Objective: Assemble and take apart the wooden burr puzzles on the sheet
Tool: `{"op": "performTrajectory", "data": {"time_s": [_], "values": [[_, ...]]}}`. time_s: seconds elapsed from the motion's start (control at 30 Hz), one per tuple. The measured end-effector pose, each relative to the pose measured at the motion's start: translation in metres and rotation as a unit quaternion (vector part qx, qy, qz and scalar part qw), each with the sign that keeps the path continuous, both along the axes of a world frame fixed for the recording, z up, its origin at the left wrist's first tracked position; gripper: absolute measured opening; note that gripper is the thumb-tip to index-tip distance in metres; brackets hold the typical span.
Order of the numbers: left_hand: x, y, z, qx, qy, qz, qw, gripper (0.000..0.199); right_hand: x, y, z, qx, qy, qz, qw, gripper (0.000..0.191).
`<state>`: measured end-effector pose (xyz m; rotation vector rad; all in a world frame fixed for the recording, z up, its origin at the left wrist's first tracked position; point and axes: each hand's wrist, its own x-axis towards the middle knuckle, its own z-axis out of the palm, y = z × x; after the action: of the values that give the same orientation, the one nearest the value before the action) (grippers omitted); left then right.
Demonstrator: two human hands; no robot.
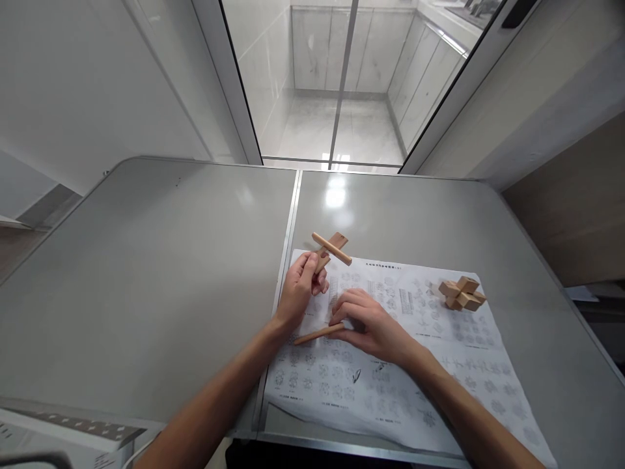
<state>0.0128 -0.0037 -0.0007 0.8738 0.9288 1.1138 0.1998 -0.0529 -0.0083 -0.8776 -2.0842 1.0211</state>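
Note:
My left hand (303,283) is closed around crossed wooden puzzle pieces (336,246), held up over the top left corner of the printed sheet. One stick lies slantwise across a wider flat piece in that grip. Lower down, my right hand (368,322) pinches the end of a single wooden stick (317,335) between thumb and fingers. This stick points to the left, close above the paper. Beneath both hands spreads a large white instruction sheet (336,410) printed with many small diagrams. Fingers hide part of the pieces in my left hand.
An interlocked wooden burr puzzle (461,294) stands on the sheet's right side. The grey table (195,273) has a metal seam (291,215) down its middle. Past its far edge is a glass door (342,85). A white box-like object (68,436) sits at the lower left.

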Motion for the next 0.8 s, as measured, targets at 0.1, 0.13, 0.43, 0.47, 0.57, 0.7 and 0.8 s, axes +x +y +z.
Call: {"op": "performTrajectory", "data": {"time_s": [0.1,0.13,0.43,0.47,0.57,0.7,0.8], "values": [[0.000,0.001,-0.001,-0.005,-0.002,0.004,1.000,0.037,0.002,0.001,0.004,-0.117,0.118,-0.028,0.986,0.020],[0.000,0.001,-0.001,-0.006,-0.002,0.003,1.000,0.038,0.003,0.001,0.005,-0.158,0.159,-0.044,0.973,0.022],[-0.002,0.001,-0.001,-0.001,0.013,-0.023,1.000,0.037,0.006,0.003,0.005,-0.376,0.376,-0.195,0.824,0.040],[-0.002,0.001,0.000,0.001,0.019,-0.027,0.999,0.037,0.005,0.004,0.006,-0.376,0.377,-0.201,0.822,0.039],[-0.001,0.000,0.000,0.009,0.034,-0.037,0.999,0.036,0.004,0.007,0.011,-0.365,0.375,-0.214,0.825,0.035],[-0.001,-0.001,0.000,0.011,0.025,-0.039,0.999,0.031,0.008,0.008,0.011,-0.372,0.368,-0.218,0.824,0.030],[-0.001,0.000,0.000,0.000,0.004,-0.041,0.999,0.024,0.010,0.007,0.008,-0.379,0.372,-0.214,0.820,0.031]]}}
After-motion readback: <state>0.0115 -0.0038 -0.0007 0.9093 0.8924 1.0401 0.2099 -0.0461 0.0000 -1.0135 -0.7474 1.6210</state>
